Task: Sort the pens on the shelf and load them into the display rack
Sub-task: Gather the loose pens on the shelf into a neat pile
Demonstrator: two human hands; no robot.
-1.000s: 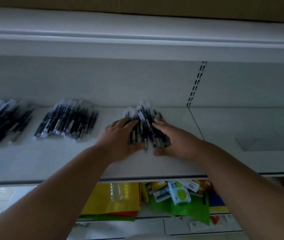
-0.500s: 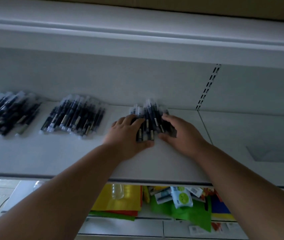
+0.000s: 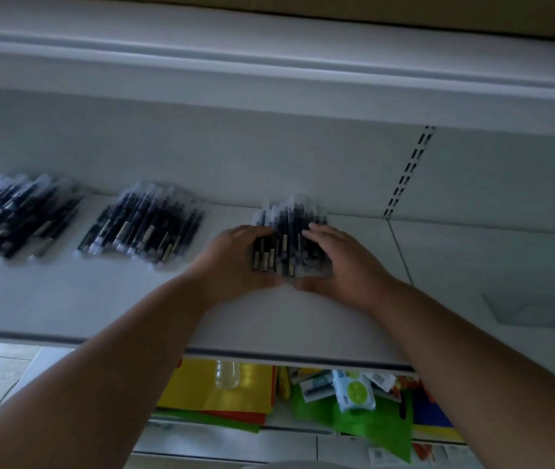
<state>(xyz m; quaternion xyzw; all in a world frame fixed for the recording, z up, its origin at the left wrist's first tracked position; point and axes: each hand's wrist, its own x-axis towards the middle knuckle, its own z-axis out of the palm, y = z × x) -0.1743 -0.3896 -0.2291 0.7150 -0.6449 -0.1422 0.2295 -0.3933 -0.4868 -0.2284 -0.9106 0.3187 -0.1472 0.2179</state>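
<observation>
Since the frame half a second back, both hands have drawn closer round the right-hand pen bundle, thumbs now nearly meeting at its near end; the camera has also tilted, so all items sit slightly higher and rightward in view.

Nearest, below the shelf lip: a clear plastic bottle lying on yellow sheets, a green bag and a small white packet with a green round face.

On the white flat shelf board: left hand cups the left flank of the bundle of black pens in clear wrappers, fingers curled onto its top edge. Right hand cups the right flank, fingers bent over the pens. Bundle is squeezed between the two palms and rests on the shelf.

Further left, well apart: a second loose pile of black wrapped pens, then a third pile at the frame edge.

Behind: slotted upright strip on the white back panel.
</observation>
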